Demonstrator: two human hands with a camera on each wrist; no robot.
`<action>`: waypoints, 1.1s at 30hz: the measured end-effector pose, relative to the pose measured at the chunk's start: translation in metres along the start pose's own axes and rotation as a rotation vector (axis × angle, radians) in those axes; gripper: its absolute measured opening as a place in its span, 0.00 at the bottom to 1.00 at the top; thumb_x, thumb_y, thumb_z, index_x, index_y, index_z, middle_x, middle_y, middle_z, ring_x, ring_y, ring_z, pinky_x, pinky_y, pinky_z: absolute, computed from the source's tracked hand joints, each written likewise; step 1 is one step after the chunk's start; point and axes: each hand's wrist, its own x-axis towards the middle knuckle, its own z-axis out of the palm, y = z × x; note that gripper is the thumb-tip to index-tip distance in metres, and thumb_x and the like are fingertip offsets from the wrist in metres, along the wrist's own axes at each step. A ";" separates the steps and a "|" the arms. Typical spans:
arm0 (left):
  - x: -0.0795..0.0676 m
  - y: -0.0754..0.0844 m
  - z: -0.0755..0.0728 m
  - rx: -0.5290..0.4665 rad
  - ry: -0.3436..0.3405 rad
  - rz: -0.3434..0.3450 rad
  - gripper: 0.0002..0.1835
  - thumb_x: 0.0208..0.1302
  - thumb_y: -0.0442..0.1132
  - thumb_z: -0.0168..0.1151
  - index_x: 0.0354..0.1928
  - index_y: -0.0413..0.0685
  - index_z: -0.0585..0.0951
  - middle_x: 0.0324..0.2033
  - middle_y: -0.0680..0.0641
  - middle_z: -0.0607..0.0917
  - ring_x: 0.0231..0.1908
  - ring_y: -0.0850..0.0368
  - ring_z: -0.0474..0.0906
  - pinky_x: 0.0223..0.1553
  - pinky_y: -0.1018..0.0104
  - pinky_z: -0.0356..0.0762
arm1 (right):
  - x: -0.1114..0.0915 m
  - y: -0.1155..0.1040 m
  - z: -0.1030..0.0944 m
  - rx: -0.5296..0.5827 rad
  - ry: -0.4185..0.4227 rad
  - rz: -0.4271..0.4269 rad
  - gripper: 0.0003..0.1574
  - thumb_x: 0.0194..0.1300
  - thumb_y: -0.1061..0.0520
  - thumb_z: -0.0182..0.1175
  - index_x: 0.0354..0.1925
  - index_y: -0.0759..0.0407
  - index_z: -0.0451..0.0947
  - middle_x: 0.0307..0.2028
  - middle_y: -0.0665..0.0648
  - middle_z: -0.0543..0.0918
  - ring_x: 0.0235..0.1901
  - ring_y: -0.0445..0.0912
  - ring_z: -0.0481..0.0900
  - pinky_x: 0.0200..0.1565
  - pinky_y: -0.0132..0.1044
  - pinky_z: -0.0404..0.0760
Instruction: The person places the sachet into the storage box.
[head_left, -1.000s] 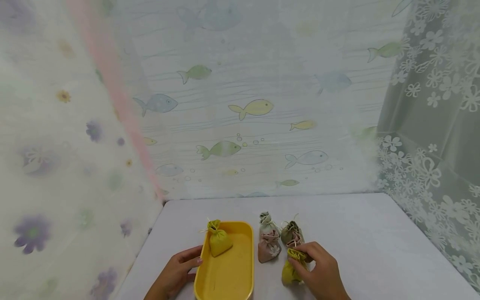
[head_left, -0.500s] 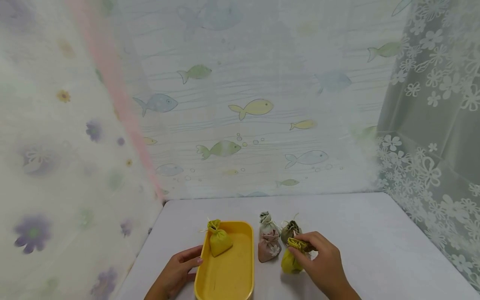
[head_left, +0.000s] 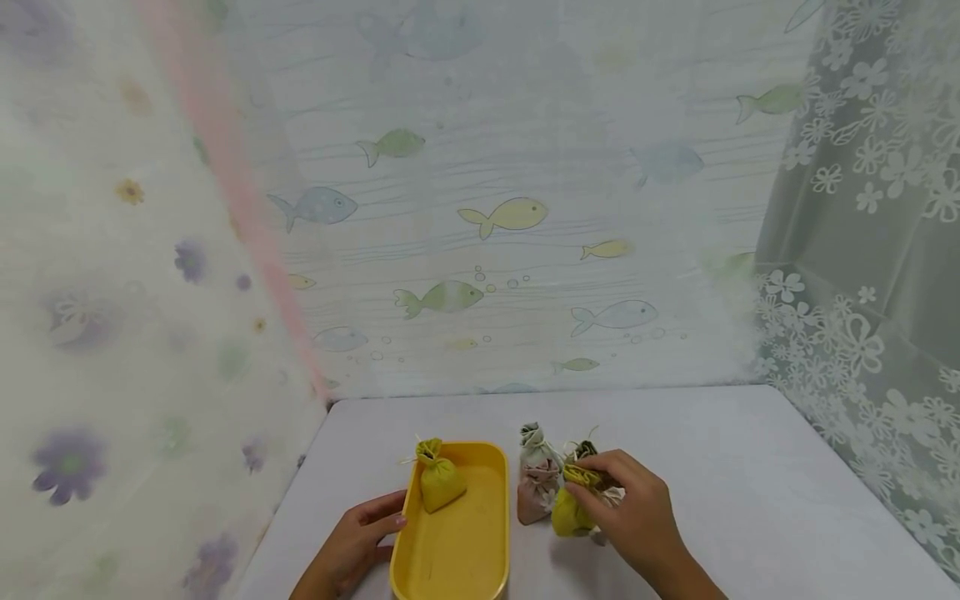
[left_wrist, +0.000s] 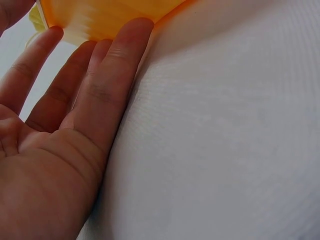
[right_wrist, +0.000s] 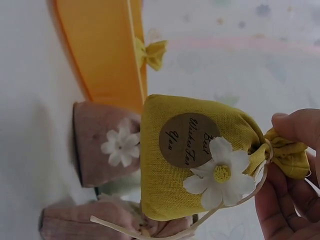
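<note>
My right hand (head_left: pixel 637 508) pinches the gathered neck of a yellow drawstring pouch (head_left: pixel 572 514). The right wrist view shows its white flower (right_wrist: pixel 220 175), round brown label (right_wrist: pixel 187 140) and dangling cord. The pouch hangs above the table, right of a yellow tray (head_left: pixel 450 567). With fingers nearly straight, my left hand (head_left: pixel 360 537) touches the tray's left outer wall. Inside the tray, another yellow pouch (head_left: pixel 442 483) leans in the far left corner.
Just right of the tray stand a pink pouch (head_left: pixel 532 502) and a pale grey one (head_left: pixel 534 442) behind it. An olive pouch (head_left: pixel 585 450) is partly hidden behind my right hand. In the right wrist view a second pink pouch (right_wrist: pixel 90 222) shows low down.
My right hand has lifted the yellow pouch and carried it left, closer to the pink pouch. My left hand and the tray have stayed in place.
</note>
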 end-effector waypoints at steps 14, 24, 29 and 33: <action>-0.001 -0.001 0.000 0.003 0.015 0.001 0.42 0.62 0.49 0.76 0.75 0.45 0.71 0.73 0.40 0.73 0.58 0.50 0.84 0.56 0.51 0.86 | 0.011 -0.012 0.009 0.078 -0.056 0.008 0.19 0.54 0.56 0.81 0.42 0.45 0.85 0.38 0.40 0.84 0.34 0.34 0.84 0.33 0.32 0.88; -0.002 0.000 -0.001 0.008 0.015 0.007 0.40 0.62 0.48 0.75 0.74 0.45 0.72 0.73 0.40 0.73 0.58 0.51 0.84 0.55 0.50 0.86 | 0.020 -0.015 0.021 0.173 -0.079 0.000 0.17 0.55 0.55 0.80 0.42 0.44 0.85 0.38 0.39 0.84 0.32 0.34 0.84 0.32 0.32 0.88; -0.002 0.000 0.000 0.010 0.015 0.010 0.40 0.63 0.49 0.75 0.74 0.45 0.71 0.73 0.40 0.73 0.57 0.51 0.84 0.55 0.51 0.86 | 0.024 -0.015 0.030 0.198 -0.094 0.003 0.18 0.55 0.56 0.80 0.43 0.45 0.85 0.39 0.39 0.85 0.34 0.34 0.84 0.33 0.34 0.89; -0.002 -0.001 -0.001 0.012 0.021 0.004 0.41 0.62 0.49 0.75 0.74 0.45 0.72 0.72 0.40 0.74 0.57 0.52 0.84 0.55 0.51 0.86 | 0.027 -0.015 0.037 0.180 -0.117 0.011 0.18 0.55 0.55 0.80 0.44 0.46 0.86 0.39 0.38 0.85 0.34 0.33 0.83 0.35 0.34 0.88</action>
